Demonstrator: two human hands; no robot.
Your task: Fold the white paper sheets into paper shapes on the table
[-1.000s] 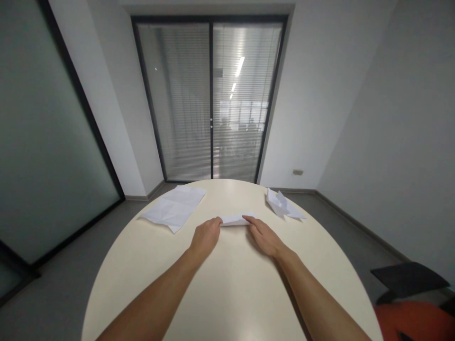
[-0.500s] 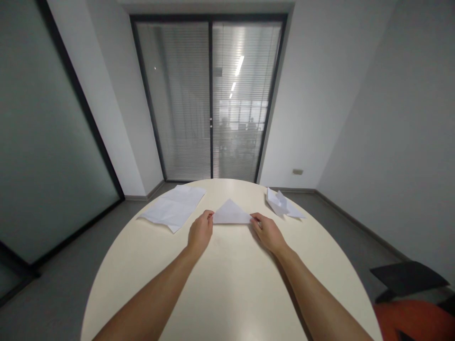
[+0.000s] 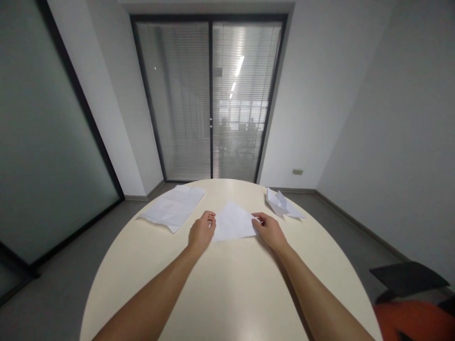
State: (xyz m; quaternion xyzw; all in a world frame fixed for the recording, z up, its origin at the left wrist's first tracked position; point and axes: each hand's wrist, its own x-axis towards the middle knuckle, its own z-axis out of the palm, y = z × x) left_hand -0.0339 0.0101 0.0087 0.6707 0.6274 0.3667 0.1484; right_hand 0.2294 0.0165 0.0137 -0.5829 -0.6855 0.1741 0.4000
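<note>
A white sheet of paper (image 3: 234,221) with a pointed top and a straight lower edge lies on the table in front of me. My left hand (image 3: 202,231) is at its left edge, with the fingers curled and closed on the paper. At the right edge, my right hand (image 3: 270,232) pinches the sheet between thumb and fingers. Parts of both lower corners are close to or behind the hands.
On the round cream table (image 3: 227,293), a creased white sheet (image 3: 174,206) lies at the left and a folded paper boat (image 3: 282,204) at the right. A red and black chair (image 3: 412,317) stands beyond the table at the lower right.
The paper's lower part has opened out toward me, so the low triangle is now a taller pointed shape. Both hands have stayed at its sides with only slight movement.
</note>
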